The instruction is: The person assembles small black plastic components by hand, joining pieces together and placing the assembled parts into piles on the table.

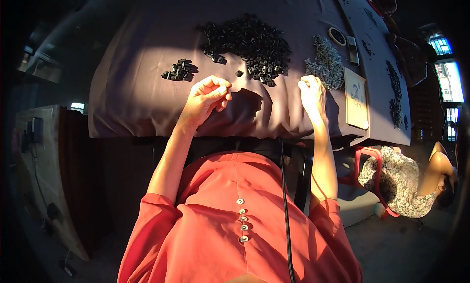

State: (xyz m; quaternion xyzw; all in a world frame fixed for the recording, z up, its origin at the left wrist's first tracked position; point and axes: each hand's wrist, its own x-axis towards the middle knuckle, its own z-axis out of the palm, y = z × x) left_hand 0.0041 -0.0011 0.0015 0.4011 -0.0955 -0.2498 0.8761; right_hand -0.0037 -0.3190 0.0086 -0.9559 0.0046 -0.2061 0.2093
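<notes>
five buttons (244,218) run down the red top (205,224) nearest my camera, and one black cord (286,209) hangs over it. two hands reach past it onto the brown cloth (132,92). the left hand (210,96) has thumb and forefinger brought together; from my end i cannot tell whether anything is pinched there. the right hand (313,93) has its fingers curled at the near edge of the grey heap (327,63), and i cannot make out whether it grasps a bit.

just beyond the left hand i count one loose black piece (239,73) and two black piles: a small pile (180,70) to its left and a large pile (252,45) farther ahead. their pieces overlap too much for me to count.

one tan booklet (356,99) lies right of the right hand, beside the grey heap, taking up that side. past it i see one pale rectangular item (352,50) and one round item (337,36), close together.

off to the right, one other person in patterned clothing (399,182) sits on one red chair (368,151). along the farther cloth (379,114) there, more dark pieces (394,87) lie scattered.
</notes>
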